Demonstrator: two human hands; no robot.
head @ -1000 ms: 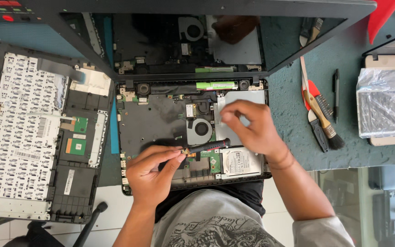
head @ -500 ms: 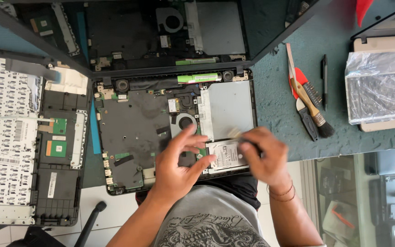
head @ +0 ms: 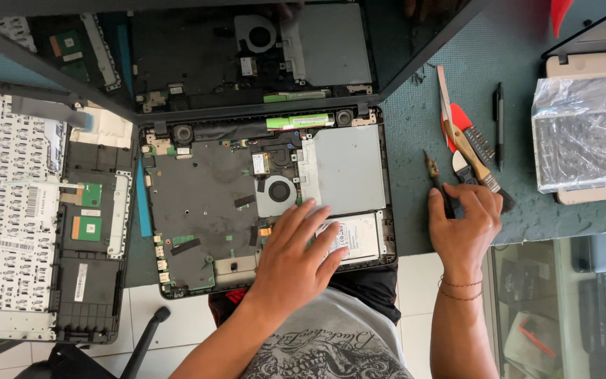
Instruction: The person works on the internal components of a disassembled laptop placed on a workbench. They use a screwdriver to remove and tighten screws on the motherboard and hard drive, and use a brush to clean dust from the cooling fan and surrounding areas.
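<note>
Opened laptop base (head: 205, 231) flat on the green mat, lid up behind. Left hand (head: 296, 256) spread loose, grasping nothing, fingertips on the silver drive (head: 360, 235) at the base's near right corner. Right hand (head: 463, 221) off the base's right edge, fingers curled onto a small screwdriver (head: 438, 184). Risks: tool slipping off the mat; palm pressing exposed board parts.

teal mat (head: 415, 210), opened laptop (head: 205, 210) (coverless), brush (head: 475, 158)
</note>
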